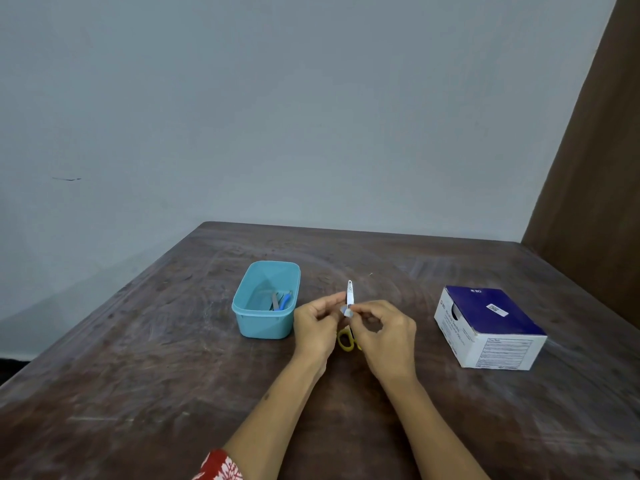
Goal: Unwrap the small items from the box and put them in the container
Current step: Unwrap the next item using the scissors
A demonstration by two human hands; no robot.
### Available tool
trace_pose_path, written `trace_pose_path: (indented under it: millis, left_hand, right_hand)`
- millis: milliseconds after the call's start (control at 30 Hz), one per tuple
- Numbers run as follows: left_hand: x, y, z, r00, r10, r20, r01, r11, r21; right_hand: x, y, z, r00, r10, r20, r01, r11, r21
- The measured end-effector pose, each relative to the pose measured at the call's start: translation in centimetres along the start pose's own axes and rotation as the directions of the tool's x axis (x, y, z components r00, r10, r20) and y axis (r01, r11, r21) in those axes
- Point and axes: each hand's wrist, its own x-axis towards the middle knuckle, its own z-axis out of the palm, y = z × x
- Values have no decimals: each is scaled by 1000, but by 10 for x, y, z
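Two hands on one small wrapped item (pixel 349 295), held above the table (pixel 138 358) at scene centre. We read its long axis as roughly upright, tip pointing up and slightly far. Left hand (pixel 317 325) and right hand (pixel 384 332) both pinch it at the lower end, fingertips pressed together on the wrapper flaps; neither hand is spread. Looks like the peel is just starting, flaps barely apart, though it's too small to be sure.

Key relation: the teal container (pixel 265 301) sits just left of the left hand, nearly touching it, so the left hand is the nearer one for the drop. We see a few pieces already lying in it, one blue. The box (pixel 490 327) is well apart on the right, nearer the right hand.

Yellow scissors handle (pixel 345 340) shows on the table under and between the hands, mostly hidden.
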Motion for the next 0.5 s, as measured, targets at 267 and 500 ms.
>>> trace_pose_path:
  millis: [267,500]
  left_hand:
    - [-2,0,0,1000,2,10,-2,1000,-8]
    - [-4,0,3,1000,7,28,-7,1000,-17]
  right_hand:
    - [0,0,1,1000,0,-1,0,1000,10]
    - [0,-3,-2,999,28,-41,-26,999,46]
